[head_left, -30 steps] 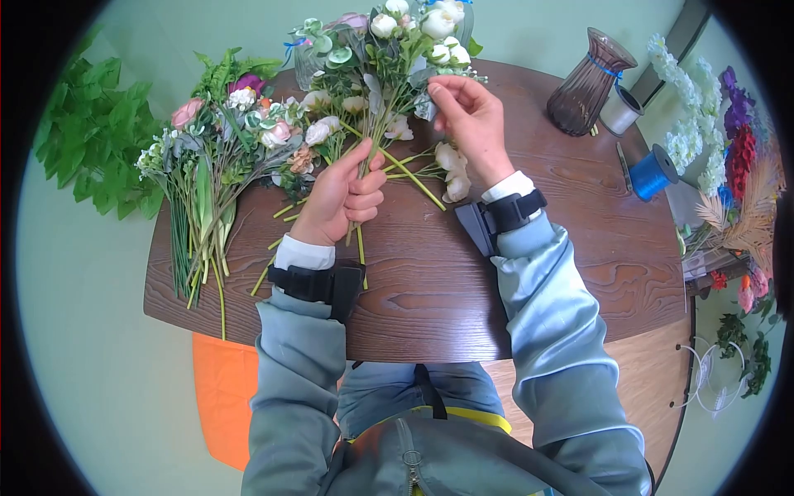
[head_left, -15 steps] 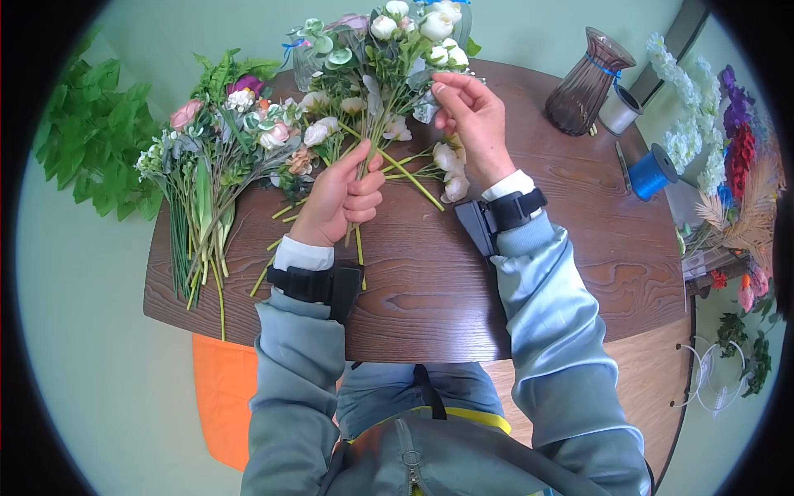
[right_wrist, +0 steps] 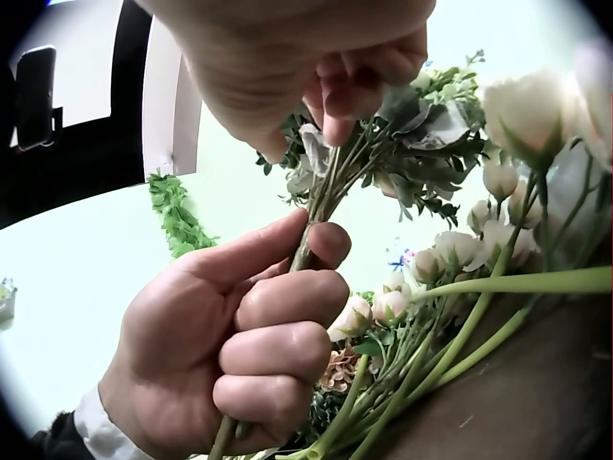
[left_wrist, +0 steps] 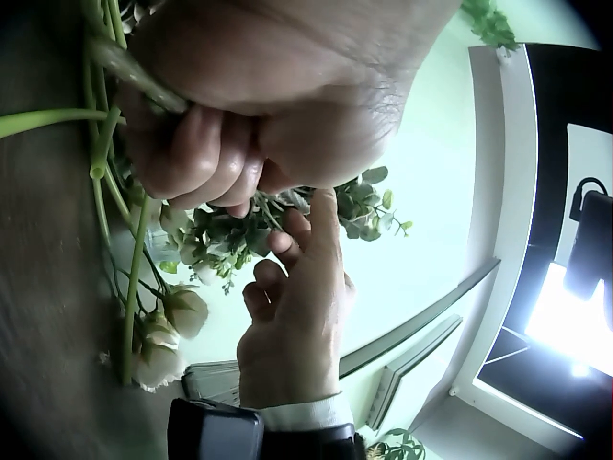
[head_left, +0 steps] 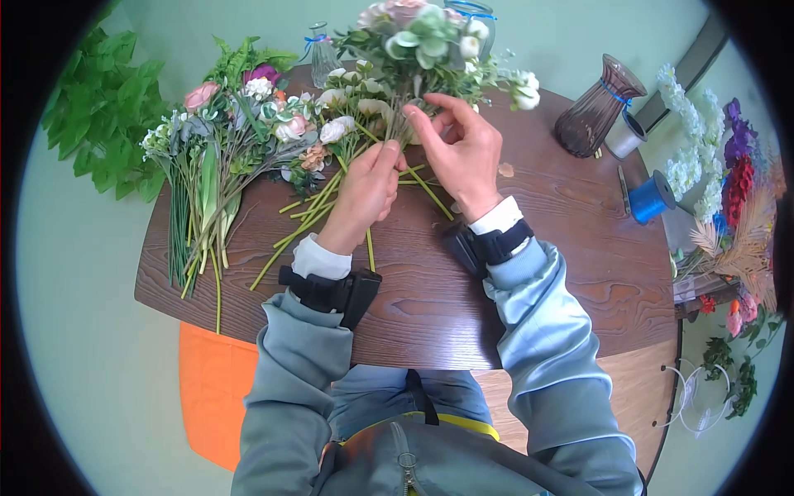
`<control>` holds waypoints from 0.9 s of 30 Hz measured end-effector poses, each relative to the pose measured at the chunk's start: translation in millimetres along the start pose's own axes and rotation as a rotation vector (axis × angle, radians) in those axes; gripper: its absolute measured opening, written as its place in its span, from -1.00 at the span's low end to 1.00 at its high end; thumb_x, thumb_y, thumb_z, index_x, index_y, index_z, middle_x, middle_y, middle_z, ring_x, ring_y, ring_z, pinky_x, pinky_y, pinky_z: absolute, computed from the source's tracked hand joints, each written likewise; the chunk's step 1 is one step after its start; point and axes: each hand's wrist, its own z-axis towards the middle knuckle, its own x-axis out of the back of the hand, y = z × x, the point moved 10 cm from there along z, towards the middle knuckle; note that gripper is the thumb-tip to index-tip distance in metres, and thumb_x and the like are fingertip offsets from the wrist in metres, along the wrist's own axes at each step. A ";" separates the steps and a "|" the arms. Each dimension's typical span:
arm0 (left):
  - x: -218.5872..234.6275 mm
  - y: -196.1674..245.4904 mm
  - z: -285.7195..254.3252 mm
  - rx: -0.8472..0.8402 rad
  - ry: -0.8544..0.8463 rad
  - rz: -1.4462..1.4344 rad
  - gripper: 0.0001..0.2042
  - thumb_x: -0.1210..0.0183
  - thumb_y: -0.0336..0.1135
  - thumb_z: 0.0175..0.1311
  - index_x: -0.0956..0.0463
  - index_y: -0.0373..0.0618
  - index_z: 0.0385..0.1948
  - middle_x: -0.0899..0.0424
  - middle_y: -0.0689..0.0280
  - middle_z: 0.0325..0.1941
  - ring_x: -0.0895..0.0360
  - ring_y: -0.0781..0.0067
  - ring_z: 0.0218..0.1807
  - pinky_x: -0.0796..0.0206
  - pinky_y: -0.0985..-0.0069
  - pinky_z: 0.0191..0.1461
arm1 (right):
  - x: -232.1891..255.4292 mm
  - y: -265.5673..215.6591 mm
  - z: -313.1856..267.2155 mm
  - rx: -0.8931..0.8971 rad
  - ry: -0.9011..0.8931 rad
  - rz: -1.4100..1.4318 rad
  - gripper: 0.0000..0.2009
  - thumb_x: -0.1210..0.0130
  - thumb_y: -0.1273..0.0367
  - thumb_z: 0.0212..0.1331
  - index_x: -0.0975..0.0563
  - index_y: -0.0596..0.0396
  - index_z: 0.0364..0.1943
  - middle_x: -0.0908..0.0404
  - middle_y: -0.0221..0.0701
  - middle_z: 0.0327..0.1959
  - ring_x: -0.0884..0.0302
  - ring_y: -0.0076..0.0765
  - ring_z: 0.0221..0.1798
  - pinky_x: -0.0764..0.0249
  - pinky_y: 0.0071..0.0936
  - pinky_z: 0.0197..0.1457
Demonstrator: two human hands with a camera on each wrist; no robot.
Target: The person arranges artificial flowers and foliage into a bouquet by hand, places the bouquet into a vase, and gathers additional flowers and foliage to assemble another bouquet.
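Note:
In the head view, my left hand grips the gathered stems of a bouquet of pale roses, white buds and grey-green leaves, held over the table. The right wrist view has its fingers wrapped around the bundled stems, with the thumb along them. My right hand is at the upper stems, just under the foliage, thumb and forefinger apart. In the right wrist view its fingertips come right at the stems and a grey leaf. Cream flowers on green stems lie beneath.
More mixed flowers lie at the table's left. A brown glass vase, a white spool and a blue ribbon spool stand at the right. Glass vases are behind. An orange cloth hangs at the front left.
The bouquet has turned, so pink roses and a green rosette now face up, and it sits further right. My right hand has moved from the outer leaves down and left to the stems.

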 end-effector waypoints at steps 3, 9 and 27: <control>-0.8 1.3 0.4 -0.038 0.026 0.098 -0.72 0.21 -0.07 0.36 -0.27 -0.06 -0.40 -0.02 0.58 -0.78 0.12 0.81 -0.81 0.31 0.73 -0.79 | 1.3 11.3 -0.2 -0.099 0.009 -0.038 -0.69 -0.25 0.16 -0.09 -0.59 0.09 -0.35 -0.48 -0.50 -0.74 -0.42 -0.44 -0.68 -0.36 -0.50 -0.55; -5.0 7.8 0.6 -0.127 0.005 0.202 -0.71 0.21 -0.06 0.37 -0.29 -0.07 -0.40 -0.03 0.59 -0.78 0.14 0.82 -0.81 0.30 0.73 -0.79 | -1.5 27.4 -0.6 -0.219 0.013 0.075 -0.74 -0.23 0.32 -0.02 -0.57 0.25 -0.33 -0.47 -0.54 -0.71 -0.29 -0.73 -0.66 -0.25 -0.71 -0.58; 1.9 -1.8 2.6 -0.038 0.011 0.100 -0.68 0.20 -0.02 0.36 -0.32 -0.10 -0.35 -0.05 0.59 -0.77 0.11 0.83 -0.81 0.25 0.75 -0.78 | -12.2 56.5 -3.4 -0.440 0.041 0.671 -0.88 -0.13 0.43 0.08 -0.50 0.20 -0.36 -0.44 -0.57 -0.71 -0.24 -0.79 -0.73 -0.11 -0.77 -0.71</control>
